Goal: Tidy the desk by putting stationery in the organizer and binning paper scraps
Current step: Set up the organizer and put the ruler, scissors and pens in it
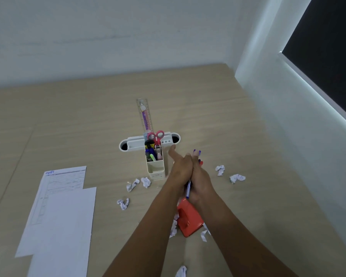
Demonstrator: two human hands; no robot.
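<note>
My left hand (179, 168) and my right hand (200, 181) are pressed together around a bundle of pens (188, 189), blue and red caps sticking out past the fingertips. They hover just right of the white organizer (156, 171). Its tall cup holds markers, highlighters, pink scissors (155, 135) and a pink ruler (145, 114). Crumpled paper scraps lie on the desk: one scrap (146, 181) in front of the organizer, one scrap (123, 203) to the left, one scrap (237, 178) to the right. A red hole punch (189, 219) sits under my right wrist.
Flat white paper sheets (62, 212) lie at the left of the wooden desk (88, 120). More scraps sit around the punch and at the bottom edge (181, 271). A wall runs behind the desk; a dark window (328, 47) is on the right.
</note>
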